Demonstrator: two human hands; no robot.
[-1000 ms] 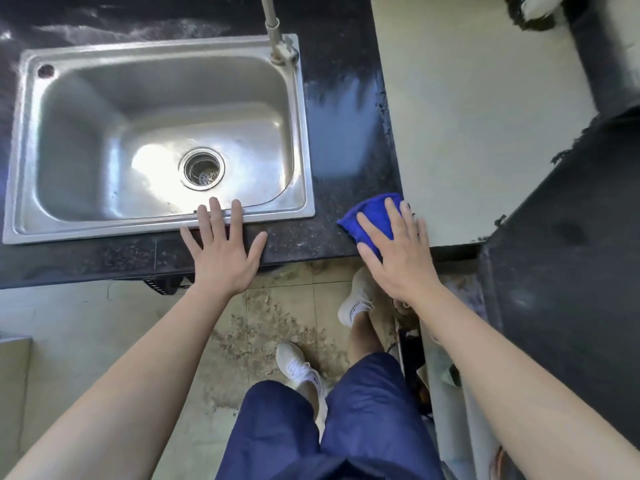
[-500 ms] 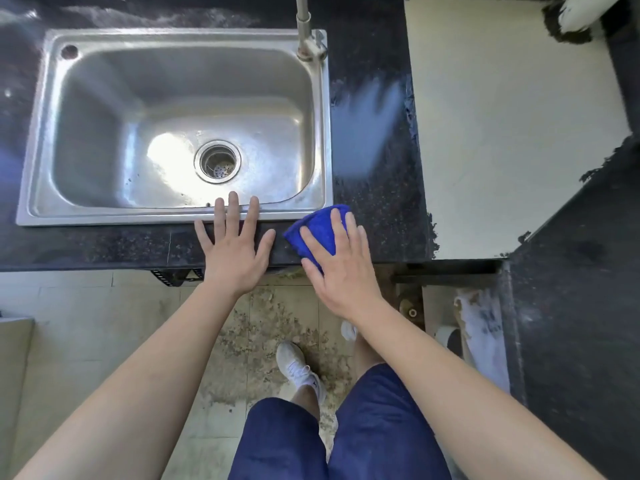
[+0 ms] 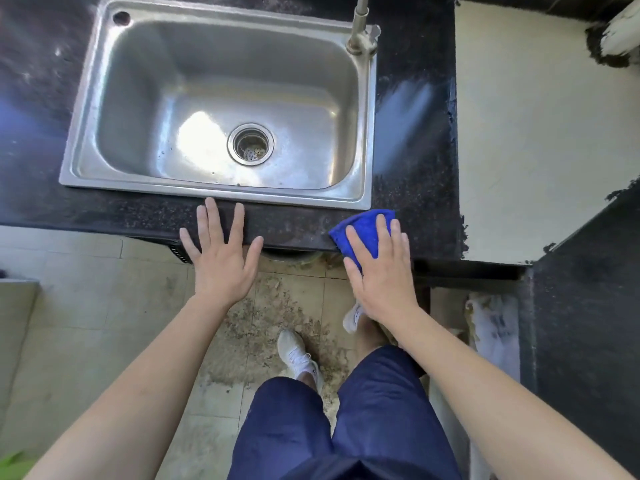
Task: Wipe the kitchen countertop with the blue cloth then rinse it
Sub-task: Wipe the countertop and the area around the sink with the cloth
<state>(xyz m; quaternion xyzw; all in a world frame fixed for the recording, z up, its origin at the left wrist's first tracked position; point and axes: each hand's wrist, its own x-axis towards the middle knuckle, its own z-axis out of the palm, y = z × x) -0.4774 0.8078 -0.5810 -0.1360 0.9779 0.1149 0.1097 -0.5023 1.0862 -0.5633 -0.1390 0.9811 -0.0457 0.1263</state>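
The blue cloth (image 3: 365,230) lies folded on the front strip of the black speckled countertop (image 3: 412,188), just below the sink's right front corner. My right hand (image 3: 381,271) presses flat on it with fingers spread, covering its near half. My left hand (image 3: 221,254) rests flat and open on the counter's front edge, in front of the middle of the steel sink (image 3: 367,109). The sink basin is empty, with a round drain (image 3: 250,144). The tap's base (image 3: 360,36) stands at the sink's far right corner.
A pale cream surface (image 3: 540,133) adjoins the counter on the right, with a dark counter section (image 3: 588,323) further right. Below are a tiled floor with a dirty patch (image 3: 273,327), my white shoes and blue shorts. A wet sheen streaks the counter right of the sink.
My right hand slid the cloth left along the counter's front edge toward my left hand, then back to the right. My left hand stayed planted on the edge.
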